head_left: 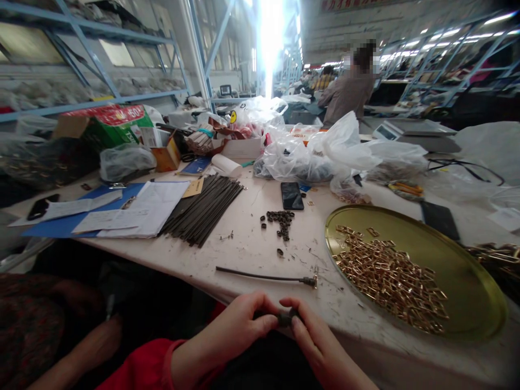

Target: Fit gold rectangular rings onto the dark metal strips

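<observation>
At a cluttered workshop table (252, 246), my left hand (241, 323) and right hand (316, 338) pinch a dark piece (284, 320) between them by the near edge; one strip (260, 275) with a metal fitting (311, 281) looks finished, while stacked strips (207, 208), dark loops (286, 216) and gold-coloured buckles (398, 287) seemingly remain.

On the table (252, 249), a bundle of strips (205, 208) lies left of the small loops (286, 216), with papers (148, 208) further left. Right of the loops stands a tray (475, 287), buckles (390, 276) heaped in it. Behind the loops lies a phone (291, 196), and behind that, plastic bags (292, 157). Before the loops, one strap (260, 276) lies crosswise. Nearer still, between left hand (247, 319) and right hand (317, 336), sits what may be a strap end (284, 319).
</observation>
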A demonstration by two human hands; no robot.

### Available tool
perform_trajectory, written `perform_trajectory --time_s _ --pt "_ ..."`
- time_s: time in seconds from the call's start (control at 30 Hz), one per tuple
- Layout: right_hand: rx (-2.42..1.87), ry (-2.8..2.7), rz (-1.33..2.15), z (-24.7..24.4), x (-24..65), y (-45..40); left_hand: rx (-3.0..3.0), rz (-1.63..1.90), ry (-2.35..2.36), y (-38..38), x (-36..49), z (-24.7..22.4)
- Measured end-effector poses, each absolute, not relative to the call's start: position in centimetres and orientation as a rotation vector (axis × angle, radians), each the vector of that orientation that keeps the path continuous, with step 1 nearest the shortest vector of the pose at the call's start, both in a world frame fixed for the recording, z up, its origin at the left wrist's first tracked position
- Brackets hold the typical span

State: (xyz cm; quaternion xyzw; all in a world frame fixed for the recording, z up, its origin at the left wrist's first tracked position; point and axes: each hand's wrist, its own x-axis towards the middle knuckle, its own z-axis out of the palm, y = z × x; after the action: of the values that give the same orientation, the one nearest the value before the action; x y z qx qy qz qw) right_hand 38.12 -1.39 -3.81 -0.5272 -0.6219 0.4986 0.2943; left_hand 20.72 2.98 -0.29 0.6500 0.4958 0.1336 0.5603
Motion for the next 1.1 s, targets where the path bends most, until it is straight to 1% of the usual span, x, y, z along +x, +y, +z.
perform_trajectory --time_s 0.17,0.3,0.53,0.63,0.83,1.1 --pt "-1.296 -1.755 1.280 -3.3 38.0 -2.0 1.653 0.349 1.231 2.5 21.4 0.2" --pt "-1.266 -1.747 1.231 -3.8 38.2 -2.2 1.736 0.367 1.179 2.2 21.9 0.8" --pt "-1.297 -1.793 1.182 -4.4 37.9 -2.2 1.948 0.170 1.118 2.1 21.2 1.1" --pt "-1.269 -1.734 1.266 -3.7 38.1 -1.9 1.973 0.154 1.168 2.3 21.3 1.1" --pt "-1.252 -1.298 1.590 -2.8 39.7 -1.0 1.902 0.147 1.286 3.3 21.5 1.3" --pt "-1.197 -1.095 1.758 -3.5 39.6 -0.2 1.841 0.147 1.284 3.5 21.5 0.8"
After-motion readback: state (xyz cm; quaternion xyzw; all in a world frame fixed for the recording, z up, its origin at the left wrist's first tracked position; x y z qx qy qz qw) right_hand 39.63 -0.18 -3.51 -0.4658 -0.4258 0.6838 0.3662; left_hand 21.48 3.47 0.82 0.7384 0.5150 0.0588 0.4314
